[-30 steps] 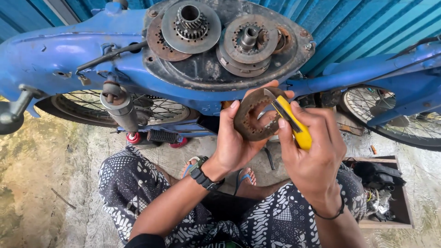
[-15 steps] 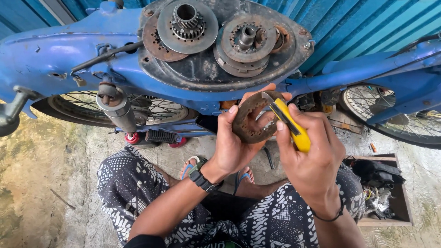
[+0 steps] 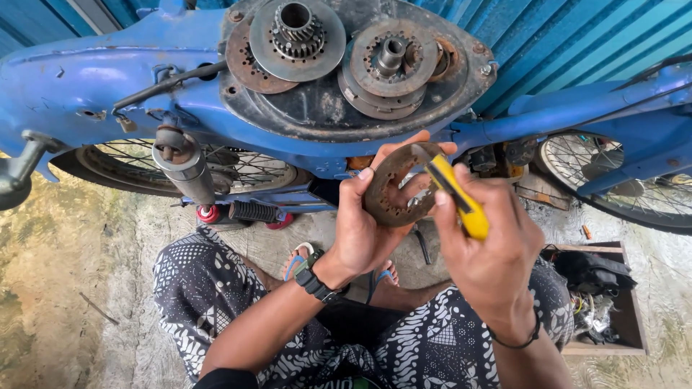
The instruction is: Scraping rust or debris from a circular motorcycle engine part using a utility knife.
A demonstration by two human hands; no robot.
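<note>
The motorbike point(image 3: 86, 79) lies on its side across the far edge, its open engine case point(image 3: 339, 108) facing up, one wheel point(image 3: 187, 166) to the left and another wheel point(image 3: 613, 180) to the right. Before the case, the left hand point(image 3: 364, 223) holds a disc point(image 3: 393, 189); the right hand point(image 3: 490, 252), just right of it, holds a knife point(image 3: 454, 193) against the disc. A box point(image 3: 634, 317) sits on the floor at right.
</note>
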